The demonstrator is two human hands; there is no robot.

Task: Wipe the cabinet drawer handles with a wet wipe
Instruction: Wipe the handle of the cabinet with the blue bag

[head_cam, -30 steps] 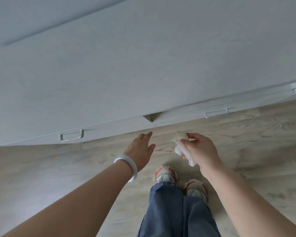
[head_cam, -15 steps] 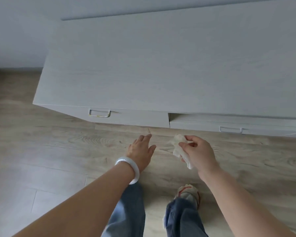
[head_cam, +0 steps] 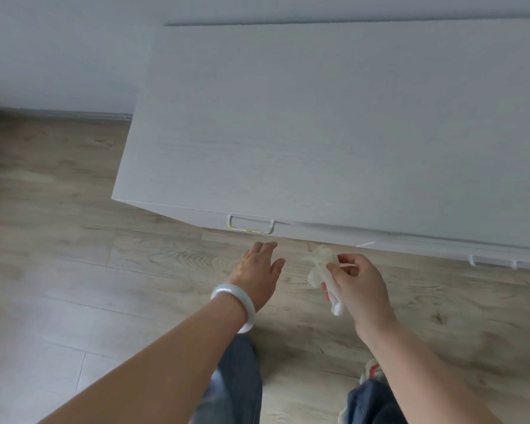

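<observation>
A white cabinet point(head_cam: 334, 123) fills the upper right of the head view. Its left drawer handle point(head_cam: 251, 225), a thin white loop with a yellowish smear on its lower bar, sits on the front edge. A second handle point(head_cam: 492, 262) shows far right. My right hand point(head_cam: 357, 287) pinches a crumpled white wet wipe point(head_cam: 322, 269), held below the drawer front and right of the left handle. My left hand point(head_cam: 257, 270), a white bangle on its wrist, reaches forward with straight fingers, its tips just under the left handle and not touching it.
Light wood-plank flooring point(head_cam: 74, 255) spreads to the left and below the cabinet. A grey wall with a dark baseboard point(head_cam: 55, 113) runs along the back left. My jeans legs point(head_cam: 236, 381) and one shoe point(head_cam: 371, 370) stand at the bottom.
The view has swung left, so the cabinet's left corner and left handle now sit near centre. Both hands have come closer to the left handle; my right hand still holds the wipe.
</observation>
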